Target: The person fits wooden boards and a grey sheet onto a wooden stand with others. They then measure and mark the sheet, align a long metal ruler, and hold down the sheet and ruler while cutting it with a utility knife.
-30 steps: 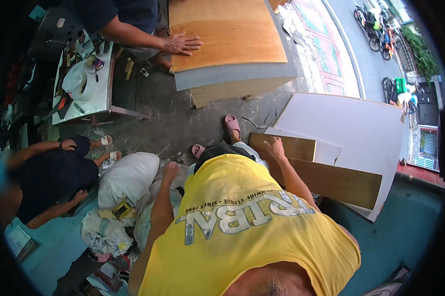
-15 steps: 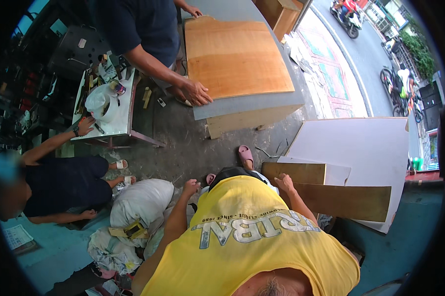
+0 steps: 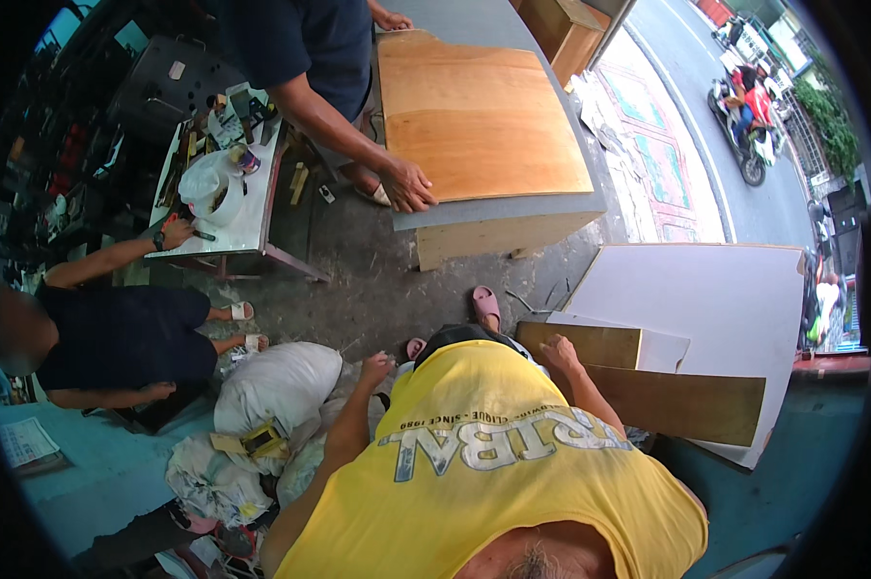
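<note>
My left hand (image 3: 377, 368) hangs beside my yellow shirt, its fingers loosely curled with nothing visible in them. On the other side, my right hand (image 3: 558, 353) is also loosely closed over the near end of a brown wooden board (image 3: 590, 344). Whether it touches that board I cannot tell. Ahead, an orange-brown plywood panel (image 3: 483, 125) lies on a grey-topped workbench (image 3: 512, 214). A co-worker in a dark shirt stands at its left, one hand (image 3: 410, 184) on the panel's near left corner and the other (image 3: 393, 20) at its far edge.
Large white panels (image 3: 725, 289) and a long brown board (image 3: 686, 398) lean at my right. White sacks (image 3: 276, 391) lie at my left, near a seated person reaching to a cluttered small table (image 3: 252, 207). A motorcycle (image 3: 744, 135) rides on the street at far right.
The view has shifted slightly, moving the scene a little right and down. The seated person's hand on the small table has closed around something. One motorcycle has passed and another has appeared.
</note>
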A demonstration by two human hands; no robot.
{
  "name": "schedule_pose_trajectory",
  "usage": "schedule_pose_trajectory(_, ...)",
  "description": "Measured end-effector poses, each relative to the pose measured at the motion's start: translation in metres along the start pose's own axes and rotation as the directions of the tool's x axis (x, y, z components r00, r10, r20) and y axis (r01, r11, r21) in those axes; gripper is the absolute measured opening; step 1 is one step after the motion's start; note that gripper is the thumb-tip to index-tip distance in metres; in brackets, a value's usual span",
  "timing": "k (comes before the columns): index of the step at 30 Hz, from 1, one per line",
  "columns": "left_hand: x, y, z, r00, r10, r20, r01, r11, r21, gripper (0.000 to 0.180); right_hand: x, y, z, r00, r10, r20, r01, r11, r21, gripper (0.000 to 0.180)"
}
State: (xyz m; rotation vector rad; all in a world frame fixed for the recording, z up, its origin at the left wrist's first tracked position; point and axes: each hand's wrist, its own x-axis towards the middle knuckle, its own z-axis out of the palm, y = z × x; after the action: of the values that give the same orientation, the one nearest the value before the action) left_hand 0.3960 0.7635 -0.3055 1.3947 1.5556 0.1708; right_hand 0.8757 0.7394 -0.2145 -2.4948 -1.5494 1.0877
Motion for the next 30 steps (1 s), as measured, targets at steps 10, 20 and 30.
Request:
schedule_pose_trajectory(10,-0.005,0.013,0.003,0.99,-0.097,-0.105,0.082,0.987,-0.141,0.038,0.007,-0.008,0.001,0.996,0.027,0.08,-0.026,1.0,-0.012,0.045)
schedule_pose_trajectory(20,0.012,-0.002,0.007,0.99,-0.085,-0.115,0.07,0.99,-0.124,0.041,0.004,-0.007,0.007,0.999,-0.013,-0.052,0.013,1.0,-0.009,0.037)
schedule_pose_trajectory(30,0.025,-0.016,0.012,0.99,-0.133,-0.042,0.125,0.98,-0.153,0.045,0.004,-0.011,0.005,0.999,-0.011,0.037,0.011,1.0,-0.003,0.045)
